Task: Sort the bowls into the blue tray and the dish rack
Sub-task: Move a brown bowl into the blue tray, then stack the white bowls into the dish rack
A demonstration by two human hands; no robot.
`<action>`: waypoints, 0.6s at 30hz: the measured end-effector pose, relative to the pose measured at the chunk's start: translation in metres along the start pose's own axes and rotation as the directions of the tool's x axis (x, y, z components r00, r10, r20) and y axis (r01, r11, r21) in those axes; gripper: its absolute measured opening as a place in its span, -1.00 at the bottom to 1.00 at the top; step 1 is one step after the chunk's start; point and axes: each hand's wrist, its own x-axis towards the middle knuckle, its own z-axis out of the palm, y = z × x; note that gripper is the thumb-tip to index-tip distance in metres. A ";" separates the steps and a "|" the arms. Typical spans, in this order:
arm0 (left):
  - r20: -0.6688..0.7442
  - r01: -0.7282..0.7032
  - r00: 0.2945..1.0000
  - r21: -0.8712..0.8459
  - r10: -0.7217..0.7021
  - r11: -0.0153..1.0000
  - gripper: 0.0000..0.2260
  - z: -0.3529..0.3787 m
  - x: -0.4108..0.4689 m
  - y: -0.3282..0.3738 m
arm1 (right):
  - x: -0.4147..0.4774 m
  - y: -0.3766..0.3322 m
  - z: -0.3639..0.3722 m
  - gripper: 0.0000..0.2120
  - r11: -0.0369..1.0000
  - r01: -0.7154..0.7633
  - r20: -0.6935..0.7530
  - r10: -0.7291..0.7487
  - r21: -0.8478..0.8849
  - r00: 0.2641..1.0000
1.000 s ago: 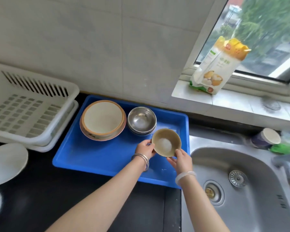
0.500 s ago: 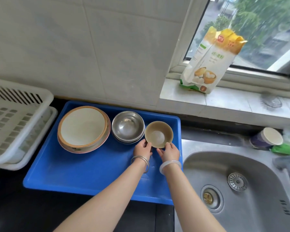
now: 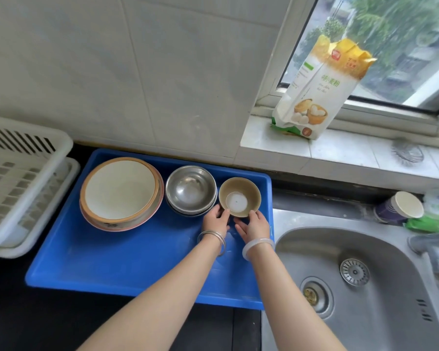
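Small tan bowl in blue tray, at tray's 1 o'clock corner. Steel bowl stack just beside it at 9 o'clock, large ceramic bowl stack beyond. Left hand and right hand grip tan bowl's 6 o'clock rim, fingers curled against it. White dish rack off tray's 9 o'clock side, on dark desk.

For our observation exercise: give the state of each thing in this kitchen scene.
Small round tan bowl: upright in blue plastic tray.
Nested round steel bowls: upright, beside it.
Large cream tan-rimmed bowl: upright, nested in a pink bowl.
Left hand: touching the tan bowl's near side.
Right hand: likewise.
Purple paper cup: tipped on its side.
Yellow-topped flour bag: standing upright.
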 end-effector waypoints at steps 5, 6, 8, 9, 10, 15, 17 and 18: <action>0.012 0.014 1.000 -0.001 -0.014 1.000 -0.77 -0.002 -0.006 0.005 | -0.005 -0.002 -0.002 -0.64 0.998 -0.005 0.001 0.005 -0.069 1.000; 0.023 0.018 1.000 -0.012 -0.018 1.000 -0.78 -0.004 -0.008 0.006 | -0.007 -0.003 -0.003 -0.64 0.995 0.002 0.003 -0.002 -0.097 1.000; 0.064 0.048 0.997 -0.044 -0.045 0.998 -0.77 -0.010 -0.014 0.008 | -0.011 -0.003 -0.006 -0.65 0.983 0.034 0.008 -0.033 -0.178 0.999; 0.084 0.067 0.995 -0.051 -0.062 0.996 -0.72 -0.013 -0.017 0.008 | -0.013 -0.002 -0.007 -0.65 0.971 0.059 0.010 -0.058 -0.232 0.998; 0.096 0.080 0.993 -0.050 -0.075 0.996 -0.66 -0.018 -0.020 0.008 | -0.016 -0.002 -0.009 -0.64 0.955 0.080 0.013 -0.080 -0.286 0.997; 0.080 0.003 0.997 0.202 -0.019 0.979 -0.66 -0.052 -0.045 0.007 | -0.040 0.001 -0.017 -0.62 0.833 0.164 0.062 -0.155 -0.529 0.986; 0.063 -0.041 0.998 0.321 0.021 0.946 -0.69 -0.074 -0.060 0.007 | -0.056 0.006 -0.017 -0.66 0.750 0.209 0.107 -0.183 -0.628 0.977; 0.053 -0.060 0.998 0.347 0.044 0.936 -0.71 -0.086 -0.068 0.007 | -0.066 0.009 -0.014 -0.68 0.724 0.234 0.141 -0.188 -0.649 0.972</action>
